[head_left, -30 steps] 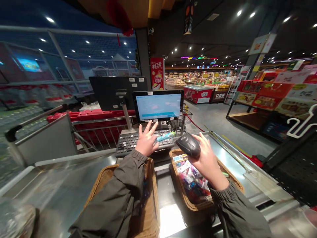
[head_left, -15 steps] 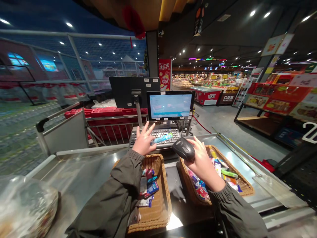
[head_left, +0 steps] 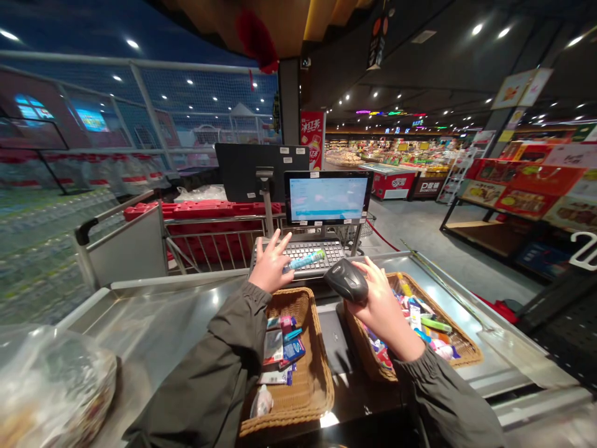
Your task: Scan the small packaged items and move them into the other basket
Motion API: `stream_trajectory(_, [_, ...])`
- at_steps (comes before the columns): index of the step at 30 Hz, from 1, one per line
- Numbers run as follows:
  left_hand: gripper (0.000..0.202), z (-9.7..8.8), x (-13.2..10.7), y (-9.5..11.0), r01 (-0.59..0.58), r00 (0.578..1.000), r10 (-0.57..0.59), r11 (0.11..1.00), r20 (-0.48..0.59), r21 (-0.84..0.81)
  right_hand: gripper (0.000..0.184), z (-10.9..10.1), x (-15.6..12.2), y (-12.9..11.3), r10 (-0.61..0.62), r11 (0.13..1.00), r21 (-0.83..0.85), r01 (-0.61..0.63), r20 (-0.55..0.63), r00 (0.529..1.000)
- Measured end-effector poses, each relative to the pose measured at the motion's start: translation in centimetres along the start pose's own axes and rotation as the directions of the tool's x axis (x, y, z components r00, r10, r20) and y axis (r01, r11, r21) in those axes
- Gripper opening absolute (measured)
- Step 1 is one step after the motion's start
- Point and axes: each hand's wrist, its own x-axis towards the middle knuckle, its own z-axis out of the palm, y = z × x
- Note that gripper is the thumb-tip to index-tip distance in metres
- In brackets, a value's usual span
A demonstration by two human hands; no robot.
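Observation:
My left hand [head_left: 270, 264] pinches one end of a slim blue-and-green tube-shaped pack [head_left: 305, 259], its other fingers spread. The pack points to the right, in front of the keyboard [head_left: 334, 251]. In my right hand [head_left: 380, 305] is a black barcode scanner [head_left: 346, 280], its head turned toward the pack. Below my left hand stands a wicker basket [head_left: 321, 373] with several small packets [head_left: 293, 351] in it. A second wicker basket [head_left: 469, 348], partly hidden by my right hand and forearm, holds many colourful small packs [head_left: 436, 325].
Beyond the keyboard stands a lit monitor [head_left: 329, 197], with the dark back of another screen [head_left: 247, 171] beside it. The metal counter [head_left: 153, 311] carries a clear plastic bag [head_left: 56, 379] at left. Gift-box shelves [head_left: 527, 186] stand at right.
The view has turned slightly, so the baskets and screens sit a little further right. Both hands keep their grips on the tube-shaped pack and the scanner, barely moving in the picture.

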Motion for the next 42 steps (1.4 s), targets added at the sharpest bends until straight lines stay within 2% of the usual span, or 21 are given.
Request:
stream_trajectory(10, [0.006,-0.4,-2.4,-1.3,0.039,0.999,-0.038,0.999,0.031,-0.006,0.047,1.0,-0.3,-0.3,-0.012,1.000,0.002,0.012,0.032,0.999])
stream_trajectory(27, [0.007,0.8,-8.5,-3.9,0.101,0.985,-0.106,0.994,0.136,0.045,0.047,3.6,0.0,-2.4,-0.033,0.999,0.038,0.031,0.061,0.998])
stream_trajectory(33, [0.009,1.2,-11.1,-4.3,0.149,0.967,-0.154,0.988,0.203,0.038,0.045,4.6,0.0,-3.0,-0.071,0.997,0.041,0.068,0.082,0.994])
stream_trajectory(42, [0.006,3.0,-14.5,-4.3,0.162,0.923,-0.169,0.986,0.345,0.049,0.047,6.0,0.0,-4.0,-0.055,0.997,0.063,0.047,0.135,0.989])
